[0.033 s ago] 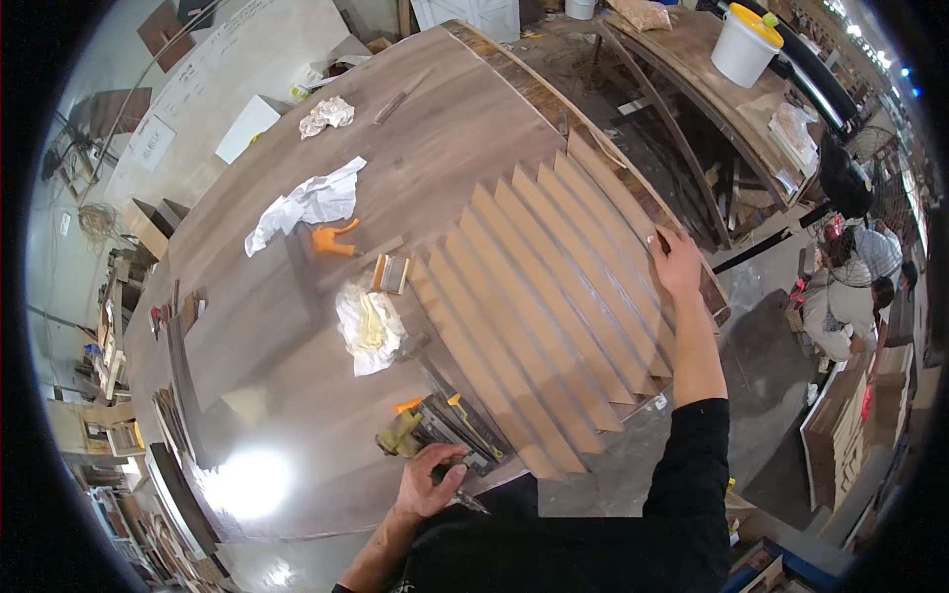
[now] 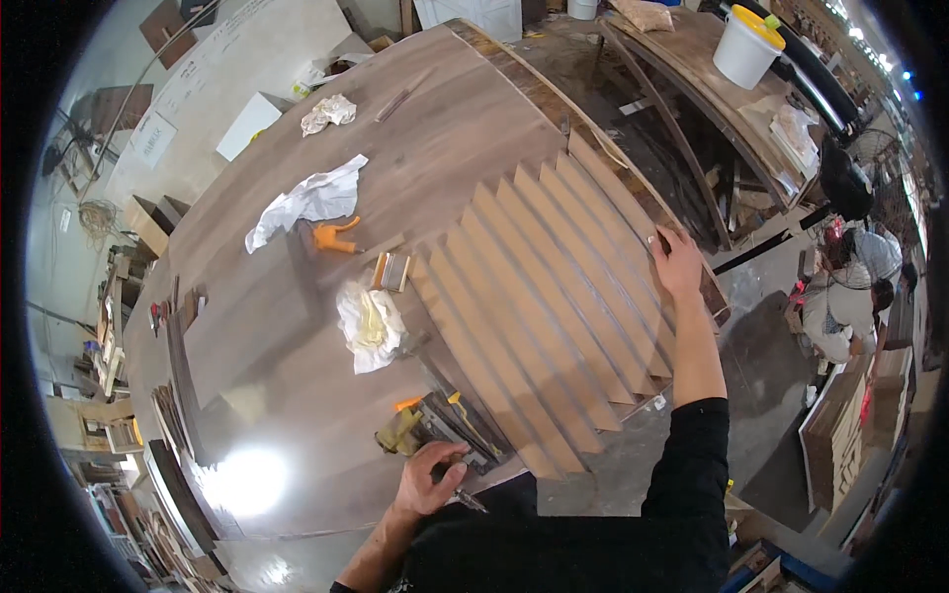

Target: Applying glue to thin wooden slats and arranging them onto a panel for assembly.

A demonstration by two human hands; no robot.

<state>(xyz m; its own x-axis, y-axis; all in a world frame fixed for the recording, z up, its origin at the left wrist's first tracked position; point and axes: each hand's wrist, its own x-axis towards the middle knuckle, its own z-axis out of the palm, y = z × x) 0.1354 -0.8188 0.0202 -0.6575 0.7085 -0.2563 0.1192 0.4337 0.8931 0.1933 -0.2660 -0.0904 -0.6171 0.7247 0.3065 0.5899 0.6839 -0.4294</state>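
Observation:
A row of long light-brown strips (image 2: 534,306) with grey edges lies side by side on the large brown wooden tabletop (image 2: 435,138). My right hand (image 2: 678,261) is at the far-right strip, its bent fingers closed on that strip's edge. Low in the middle, my left hand (image 2: 431,478) curls around a slim tool with a metallic tip (image 2: 471,501); the rest of the tool is hidden by the palm. Just beyond that hand lies a cluster of dark tools (image 2: 455,425) with a yellow-green part. A small wood-framed block (image 2: 391,272) sits by the strips' left ends.
Left of the strips lie a stained white cloth (image 2: 370,326), a white sheet (image 2: 311,203), an orange trigger-shaped piece (image 2: 336,235) and a crumpled rag (image 2: 328,114). A white bucket (image 2: 748,47) stands on another bench. At right are a fan (image 2: 848,183) and a crouching person (image 2: 840,296).

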